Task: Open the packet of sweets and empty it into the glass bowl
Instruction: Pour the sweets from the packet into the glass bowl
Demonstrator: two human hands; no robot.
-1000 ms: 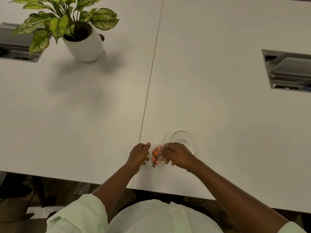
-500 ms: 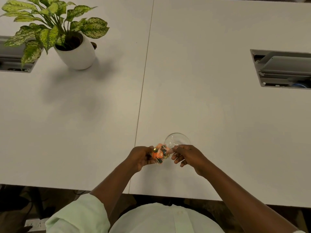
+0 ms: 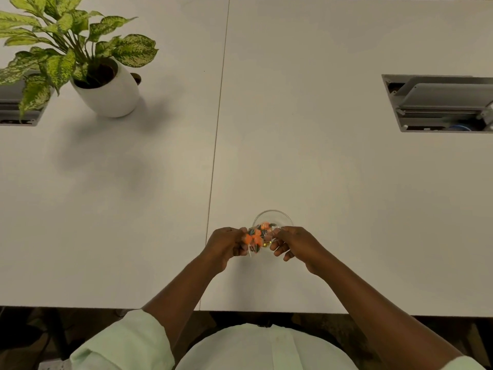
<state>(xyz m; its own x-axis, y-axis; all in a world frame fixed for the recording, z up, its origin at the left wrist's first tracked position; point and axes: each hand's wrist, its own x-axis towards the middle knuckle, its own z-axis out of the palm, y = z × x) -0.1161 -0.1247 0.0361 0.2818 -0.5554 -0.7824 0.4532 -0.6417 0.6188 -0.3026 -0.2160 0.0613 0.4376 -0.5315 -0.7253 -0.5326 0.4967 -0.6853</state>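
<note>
At the far left a grey recessed hatch [image 3: 16, 108] is set into the white counter [image 3: 133, 209], partly hidden by the speckled green leaves of a potted plant [image 3: 80, 49] that stands in a rounded white pot [image 3: 112, 94] and throws a soft shadow toward the near edge. A thin seam [image 3: 217, 129] runs from the far edge to the near edge, dividing the counter into two slabs. Just right of that seam, close to the near edge, the left hand [image 3: 226, 245] is curled shut on the left end of the packet of sweets [image 3: 258, 236], thumb and fingers pinching the film. The packet is a small clear plastic bag, crinkled and catching the light along its creases, and through it show bright orange sweets, a few dark ones and a yellowish one low down (the finer shapes are too small to make out). It is held off the counter, stretched between both hands, over the near rim of the glass bowl [image 3: 272, 216], a small clear round bowl that sits on the right slab; whether any sweets lie in it I cannot tell. The right hand [image 3: 296, 244] pinches the packet's right end, its lower fingers loosely bent. Far to the right, a second grey hatch [image 3: 440, 102] lies open in the counter.
</note>
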